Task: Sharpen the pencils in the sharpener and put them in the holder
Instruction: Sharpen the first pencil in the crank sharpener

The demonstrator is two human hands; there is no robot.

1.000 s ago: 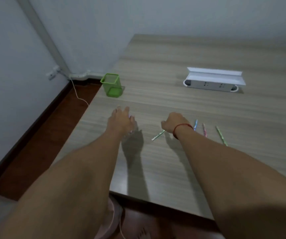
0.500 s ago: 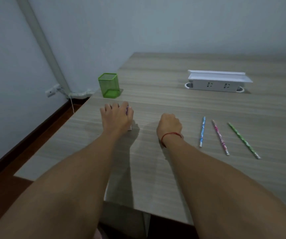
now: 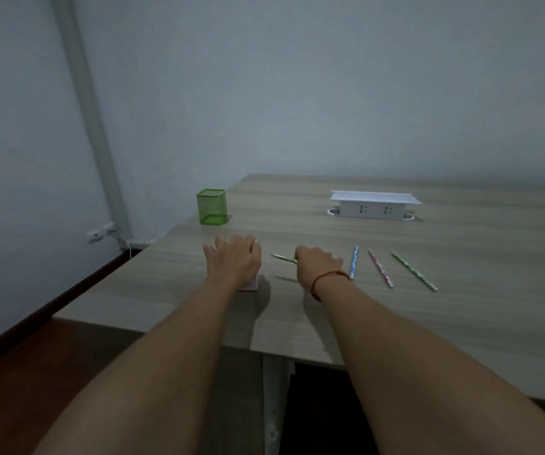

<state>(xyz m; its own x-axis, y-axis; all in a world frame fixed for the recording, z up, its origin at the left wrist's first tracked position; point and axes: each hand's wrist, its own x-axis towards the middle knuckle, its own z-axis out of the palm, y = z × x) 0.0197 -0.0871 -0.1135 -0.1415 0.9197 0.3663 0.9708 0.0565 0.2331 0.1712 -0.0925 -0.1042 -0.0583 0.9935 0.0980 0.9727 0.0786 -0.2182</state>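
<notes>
My left hand (image 3: 234, 260) rests on top of a small pink sharpener (image 3: 250, 285), which it mostly covers. My right hand (image 3: 316, 267) is closed around a green pencil (image 3: 282, 258) whose tip points left toward the sharpener, a short gap away and lifted off the table. Three more pencils lie on the table to the right: a blue one (image 3: 354, 261), a pink one (image 3: 380, 268) and a green one (image 3: 414, 271). The green mesh holder (image 3: 211, 206) stands upright behind my left hand, near the table's left edge.
A white power-socket box (image 3: 374, 206) with a raised lid is set into the wooden table (image 3: 461, 307) at the back. The table's left edge drops to a dark floor; a wall outlet (image 3: 100, 233) and a cable sit by the corner pipe.
The camera has tilted up, so everything sits lower in the frame. The green pencil, hidden behind my right fist half a second ago, now shows, pointing left toward the sharpener. My left hand stays on the sharpener.
</notes>
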